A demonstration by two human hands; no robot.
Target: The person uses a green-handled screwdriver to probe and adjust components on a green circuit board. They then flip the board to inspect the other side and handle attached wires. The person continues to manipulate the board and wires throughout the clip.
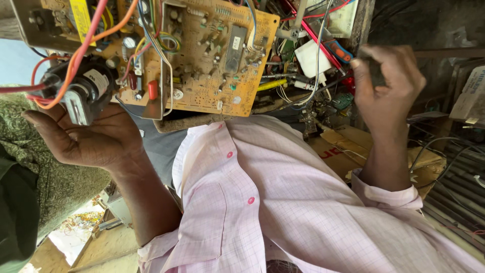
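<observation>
Tan circuit board (212, 55) held up at upper left, crowded with components and coloured wires (81, 50). Black transformer block (83, 88) at its left edge, resting against open left hand (88, 139), palm up. Right hand (386, 91) apart, curled shut around dark tool (375, 71). Cluttered bench (313, 60) behind; pink checked shirt (283, 202) below.

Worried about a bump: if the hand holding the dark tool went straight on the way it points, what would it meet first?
Probably the white block among the wires, just ahead of the right hand and its dark tool; depth is unclear, so it might pass above it.
</observation>
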